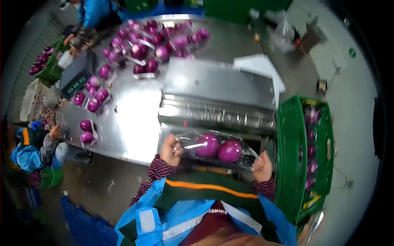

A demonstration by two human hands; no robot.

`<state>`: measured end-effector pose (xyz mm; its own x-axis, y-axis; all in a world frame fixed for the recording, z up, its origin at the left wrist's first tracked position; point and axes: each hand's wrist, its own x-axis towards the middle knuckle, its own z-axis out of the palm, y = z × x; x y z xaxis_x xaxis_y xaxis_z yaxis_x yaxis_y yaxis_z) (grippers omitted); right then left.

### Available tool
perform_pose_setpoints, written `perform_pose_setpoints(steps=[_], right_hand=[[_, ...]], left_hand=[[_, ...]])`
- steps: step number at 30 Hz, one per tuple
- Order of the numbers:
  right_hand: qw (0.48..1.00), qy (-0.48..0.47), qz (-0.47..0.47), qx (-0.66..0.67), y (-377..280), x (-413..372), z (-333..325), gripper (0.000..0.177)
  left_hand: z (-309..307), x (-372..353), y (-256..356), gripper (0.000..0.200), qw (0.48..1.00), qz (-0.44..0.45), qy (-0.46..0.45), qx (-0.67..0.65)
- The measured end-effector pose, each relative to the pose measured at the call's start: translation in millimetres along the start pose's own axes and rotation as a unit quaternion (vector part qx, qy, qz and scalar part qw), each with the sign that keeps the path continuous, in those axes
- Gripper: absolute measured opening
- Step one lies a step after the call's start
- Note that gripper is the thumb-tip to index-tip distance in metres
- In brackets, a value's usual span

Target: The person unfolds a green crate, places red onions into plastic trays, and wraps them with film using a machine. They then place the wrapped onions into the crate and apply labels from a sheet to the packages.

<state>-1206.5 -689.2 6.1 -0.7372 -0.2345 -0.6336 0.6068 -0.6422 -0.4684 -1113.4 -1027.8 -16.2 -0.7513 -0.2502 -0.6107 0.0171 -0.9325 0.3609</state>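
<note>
Two red onions (218,148) sit side by side under clear plastic film (189,144), close in front of my body. My left hand (170,151) is closed on the film's left end. At the right end, my right hand (262,166) pinches the film, which is stretched between both hands. Whether a tray lies beneath the onions is hard to make out. Just beyond them is the metal wrapping machine (217,82), with shiny film (217,117) along its front.
A green crate (290,160) with packed onions stands at my right. Many red onions (139,51), several on trays, lie across the steel table (131,106). A dark scale-like box (78,74) is at the left. Two co-workers (30,149) are at the table's left side.
</note>
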Motion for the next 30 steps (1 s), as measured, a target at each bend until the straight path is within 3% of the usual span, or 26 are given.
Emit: perform_pose_setpoints(steps=[1, 3, 5, 6, 7, 9, 11, 12, 13, 16, 18, 20, 21, 22, 23, 24, 25, 26, 28, 29, 30], right_hand=[[0.999, 0.024, 0.027, 0.029, -4, -16, -3, 0.03], [0.978, -0.067, 0.145, 0.133, 13, -26, -58, 0.027], [0.989, 0.012, 0.069, -0.129, 66, -24, -123, 0.02], [0.978, -0.007, 0.103, -0.182, 91, -13, -144, 0.019], [0.962, -0.031, 0.136, -0.234, 117, 6, -157, 0.021], [0.94, -0.014, 0.198, -0.277, 155, 34, -144, 0.024], [0.954, -0.006, 0.218, -0.206, 168, 43, -119, 0.028], [0.969, -0.029, 0.216, -0.115, 164, 35, -103, 0.031], [0.974, -0.066, 0.216, 0.002, 152, 19, -84, 0.033], [0.922, -0.205, 0.193, 0.265, 107, -36, -20, 0.041], [0.9, -0.272, 0.138, 0.312, 80, -55, 3, 0.047], [0.907, -0.31, 0.055, 0.278, 55, -65, 11, 0.053], [0.93, -0.328, -0.045, 0.158, 40, -63, 7, 0.058], [0.934, -0.328, -0.138, 0.036, 24, -62, 5, 0.064], [0.947, -0.267, -0.178, -0.013, 0, -65, 3, 0.064], [0.954, -0.201, -0.21, -0.067, -25, -68, 5, 0.065], [0.962, -0.145, -0.231, -0.032, -62, -76, 14, 0.06], [0.964, -0.088, -0.252, 0.0, -99, -85, 23, 0.056], [0.941, -0.056, -0.333, 0.013, -169, -89, 11, 0.05], [0.934, -0.019, -0.357, -0.012, -208, -86, -1, 0.05], [0.952, -0.095, -0.29, -0.008, -262, -67, -49, 0.05]], left_hand=[[-26, -6, 7, 0.019, 0.996, -0.086, -0.004, -0.004], [-61, -34, 8, 0.025, 0.987, -0.154, -0.007, 0.034], [-105, -45, -13, 0.027, 0.972, -0.207, 0.035, 0.109], [-95, -47, -27, 0.025, 0.951, -0.201, 0.01, 0.234], [-125, -32, -47, 0.017, 0.937, -0.204, -0.031, 0.28], [-108, -27, -74, 0.016, 0.937, -0.136, 0.011, 0.322], [-145, -16, -95, 0.02, 0.972, -0.103, -0.072, 0.198], [-122, -26, -88, 0.024, 0.959, -0.021, -0.176, 0.221], [-93, -35, -81, 0.037, 0.951, -0.002, -0.172, 0.255], [-76, -21, -84, 0.044, 0.954, -0.125, -0.269, -0.038], [-3, -34, -78, 0.049, 0.966, -0.157, -0.203, -0.019], [70, -43, -75, 0.052, 0.967, -0.189, -0.169, 0.008], [85, -41, -81, 0.053, 0.965, -0.204, -0.164, 0.026], [99, -29, -87, 0.052, 0.943, -0.253, -0.216, 0.032], [113, -19, -104, 0.052, 0.918, -0.267, -0.291, 0.013], [140, -20, -121, 0.053, 0.909, -0.206, -0.346, 0.108], [172, -29, -137, 0.055, 0.886, -0.139, -0.394, 0.202], [204, -43, -157, 0.058, 0.864, -0.132, -0.411, 0.259], [229, -40, -191, 0.059, 0.747, -0.021, -0.559, 0.359], [240, -43, -197, 0.056, 0.723, -0.044, -0.585, 0.365], [239, -38, -203, 0.055, 0.718, -0.031, -0.577, 0.388]])
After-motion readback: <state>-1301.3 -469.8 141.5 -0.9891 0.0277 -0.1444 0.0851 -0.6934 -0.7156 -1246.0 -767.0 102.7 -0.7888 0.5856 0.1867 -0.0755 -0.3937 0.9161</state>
